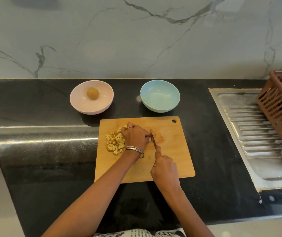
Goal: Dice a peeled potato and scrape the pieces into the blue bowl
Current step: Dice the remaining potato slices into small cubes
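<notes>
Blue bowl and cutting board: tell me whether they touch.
Apart. In the head view a strip of black counter shows between the blue bowl and the far edge of the cutting board.

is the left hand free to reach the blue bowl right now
Probably not yet: the left hand is holding down the potato piece on the board while the knife cuts. The path to the blue bowl looks clear otherwise.

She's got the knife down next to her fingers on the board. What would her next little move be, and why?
Probably another downward cut. The left hand grips a last bit of potato against the knife held by the right hand. Diced pieces lie piled on the cutting board, and the blue bowl holds none yet, so scraping likely comes later.
</notes>
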